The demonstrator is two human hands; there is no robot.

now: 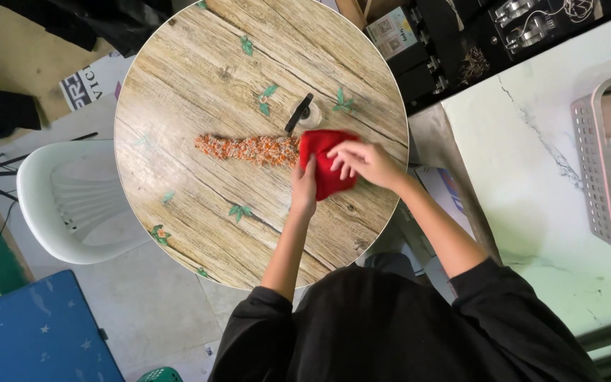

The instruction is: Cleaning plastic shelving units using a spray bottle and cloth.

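Red cloth [325, 172] lies under both hands on the round wooden table [199, 212].

Right hand [365, 161] rests on top of the cloth, fingers spread and pressing down rather than closed around it; left hand [304, 185] lies against its near left edge, fingers flat on the fabric. Just left of the hands, a strip of orange grains [247, 148] runs across the wood and touches the cloth. A small black tool [299, 113] sits just beyond the cloth. A white chair [72, 201] stands left of the table.

Perhaps home: round table [199, 85], plastic chair [72, 205].
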